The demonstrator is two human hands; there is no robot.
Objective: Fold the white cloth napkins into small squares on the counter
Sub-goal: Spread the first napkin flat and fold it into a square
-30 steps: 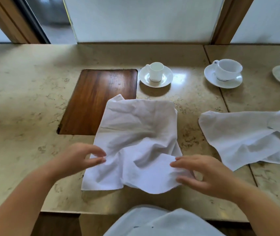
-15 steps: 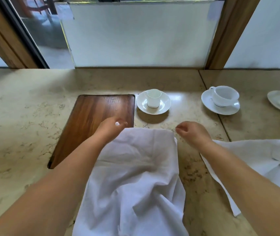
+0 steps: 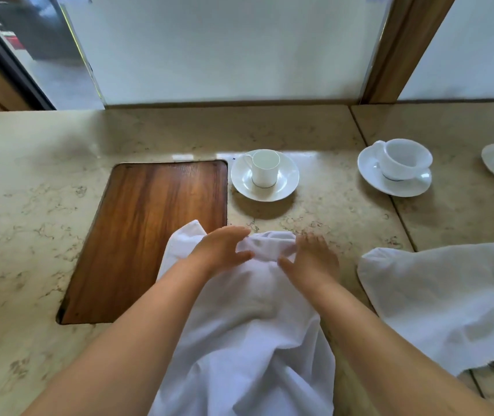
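Fingers of the left hand [image 3: 221,250] and right hand [image 3: 314,256] curl around a bunched fold at the far edge of the white napkin [image 3: 245,340], probably to straighten it. It lies rumpled on the counter [image 3: 29,235], its far-left corner overlapping the wooden inset [image 3: 149,229]; a second napkin [image 3: 438,301] waits right.

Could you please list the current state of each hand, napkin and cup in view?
Left hand: gripping the napkin's far edge.
Right hand: gripping that edge too.
Centre napkin: rumpled, unfolded.
Second napkin: crumpled, untouched.
Small cup: upright on saucer.
Wide cup: tilted on saucer.
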